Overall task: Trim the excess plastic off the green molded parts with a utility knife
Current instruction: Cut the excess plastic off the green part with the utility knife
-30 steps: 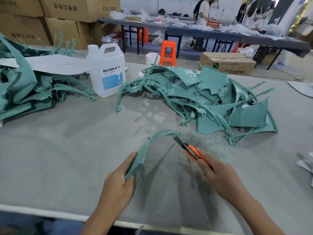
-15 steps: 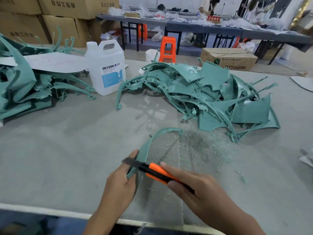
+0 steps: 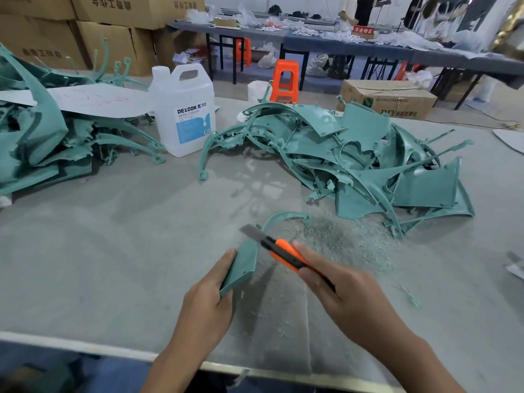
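- The curved green molded part point(image 3: 241, 268) sits low in the middle of my view, above the grey felt-covered table point(image 3: 113, 251). Its wide flat end is in my left hand point(image 3: 208, 304) and its thin arc reaches away to a tip point(image 3: 286, 215) that seems to rest near the shavings.
- My left hand is closed around that wide end, thumb along the outer face and fingers wrapped underneath.
- My right hand point(image 3: 348, 302) is clenched on the orange utility knife point(image 3: 286, 252), forefinger laid along its back. The bare blade point(image 3: 251, 232) points up and left, crossing just over the part's edge; I cannot tell whether it touches.
- I judge the part light and fairly stiff at the broad end, since one hand carries it level. The slim arc probably flexes under blade pressure.
- The smooth plastic looks a little slippery, so I would hold the wide end, fingers well behind the cutting line.
- The thin arc could snap or spring if levered, so I would use shallow strokes.
- A patch of fine green shavings point(image 3: 340, 236) lies beside the work. More untrimmed-looking parts form a pile at right point(image 3: 368, 154) and another at left point(image 3: 42, 143), with a white jug point(image 3: 183, 109) between them.
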A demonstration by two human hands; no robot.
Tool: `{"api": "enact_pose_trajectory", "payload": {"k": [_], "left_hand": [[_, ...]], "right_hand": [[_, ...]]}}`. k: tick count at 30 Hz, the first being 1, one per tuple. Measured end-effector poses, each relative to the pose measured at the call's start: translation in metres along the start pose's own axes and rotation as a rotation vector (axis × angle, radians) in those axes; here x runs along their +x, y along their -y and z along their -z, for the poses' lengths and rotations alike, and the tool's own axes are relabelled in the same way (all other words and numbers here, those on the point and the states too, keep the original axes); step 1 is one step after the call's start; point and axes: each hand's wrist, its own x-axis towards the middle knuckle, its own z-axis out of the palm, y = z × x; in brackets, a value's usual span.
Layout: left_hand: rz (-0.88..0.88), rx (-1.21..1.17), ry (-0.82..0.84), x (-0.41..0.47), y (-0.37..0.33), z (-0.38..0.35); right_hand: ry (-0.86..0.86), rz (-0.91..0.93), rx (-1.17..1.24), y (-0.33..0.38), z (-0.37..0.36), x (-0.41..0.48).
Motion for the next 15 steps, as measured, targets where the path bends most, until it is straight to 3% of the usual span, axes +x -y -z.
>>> {"api": "enact_pose_trajectory", "payload": {"k": [11, 15], "left_hand": [[-0.014, 0.008, 0.005, -0.001, -0.002, 0.002], [0.016, -0.017, 0.011, -0.002, -0.001, 0.003]], "right_hand": [[0.069, -0.43, -0.282, -0.094, -0.004, 0.06], [-0.004, -0.441, -0.254, -0.099, -0.006, 0.048]]}}
